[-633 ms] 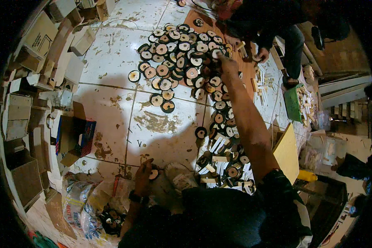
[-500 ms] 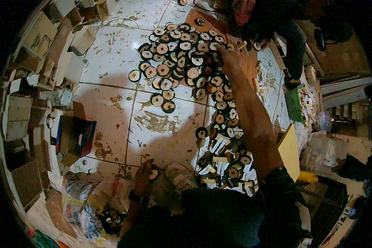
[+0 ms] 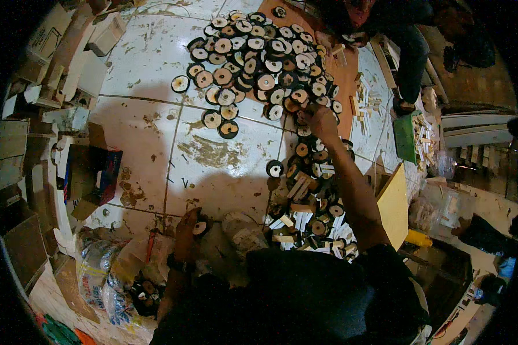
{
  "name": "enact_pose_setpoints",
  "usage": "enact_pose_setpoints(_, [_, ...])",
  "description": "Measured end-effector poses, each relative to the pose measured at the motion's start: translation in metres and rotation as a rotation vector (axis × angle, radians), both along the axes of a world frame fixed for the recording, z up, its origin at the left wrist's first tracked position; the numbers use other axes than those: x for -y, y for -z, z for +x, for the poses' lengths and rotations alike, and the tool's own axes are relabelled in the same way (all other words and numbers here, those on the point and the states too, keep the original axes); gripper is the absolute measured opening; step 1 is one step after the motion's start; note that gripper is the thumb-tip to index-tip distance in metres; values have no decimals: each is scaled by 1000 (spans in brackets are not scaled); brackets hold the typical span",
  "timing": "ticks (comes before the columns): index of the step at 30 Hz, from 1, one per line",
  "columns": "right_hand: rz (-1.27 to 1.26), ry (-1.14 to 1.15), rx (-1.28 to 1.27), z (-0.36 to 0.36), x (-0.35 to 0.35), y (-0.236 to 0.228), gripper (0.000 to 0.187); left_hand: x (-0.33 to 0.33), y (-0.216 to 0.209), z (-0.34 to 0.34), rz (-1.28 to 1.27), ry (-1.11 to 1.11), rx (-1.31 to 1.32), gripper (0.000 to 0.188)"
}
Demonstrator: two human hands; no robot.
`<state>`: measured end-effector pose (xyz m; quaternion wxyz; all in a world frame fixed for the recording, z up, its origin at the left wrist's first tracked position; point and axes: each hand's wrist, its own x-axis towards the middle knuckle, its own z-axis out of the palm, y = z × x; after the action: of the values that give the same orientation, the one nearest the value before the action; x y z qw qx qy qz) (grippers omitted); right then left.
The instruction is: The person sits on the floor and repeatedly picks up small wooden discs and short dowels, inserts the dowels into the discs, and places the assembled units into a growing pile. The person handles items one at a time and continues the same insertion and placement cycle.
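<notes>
My left hand (image 3: 185, 231) is low in the head view, closed round a small wooden wheel (image 3: 200, 227) with a pale face and a centre hole. My right hand (image 3: 323, 124) reaches over the lower right part of a large pile of black-rimmed wooden wheels (image 3: 265, 82). Its fingers are bent down among the dark wheels, and what they grip is hard to make out. Below that forearm, more wheels (image 3: 317, 227) lie mixed with pale wooden strips (image 3: 301, 220). A single wheel (image 3: 274, 168) lies on the tiles left of them.
Plastic sacks (image 3: 106, 279) stand beside my left arm, one holding dark wheels. An open cardboard box (image 3: 92, 178) and stacked wooden pieces (image 3: 86, 77) line the left. Another person (image 3: 411, 63) sits at the upper right near an orange board (image 3: 346, 75). A green crate (image 3: 406, 138) lies beside wooden sticks.
My right hand has drawn back from the far side of the pile toward its nearer right edge. My left hand still holds its wheel. The whole view has shifted slightly.
</notes>
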<state>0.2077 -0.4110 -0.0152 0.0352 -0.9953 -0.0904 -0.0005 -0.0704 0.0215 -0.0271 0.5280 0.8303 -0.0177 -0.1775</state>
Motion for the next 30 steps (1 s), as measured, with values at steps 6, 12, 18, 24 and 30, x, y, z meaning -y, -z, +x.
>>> enact_pose_setpoints(6, [-371,-261,94,-47,1,38,14,16,-5,5,-742,-538,-629,47])
enact_pose_setpoints(12, [-464,-283,226,-56,-47,21,25,13,5,-3,-921,-560,-652,44])
enact_pose_setpoints(18, [-461,137,-120,-58,-73,39,35,11,5,-3,-649,-377,-527,43])
enact_pose_setpoints(24, [-300,99,-147,-78,-69,42,49,13,5,-2,-784,-515,-664,47])
enact_pose_setpoints(30, [-387,140,-183,-71,-72,30,51,16,-6,3,-892,-541,-709,49])
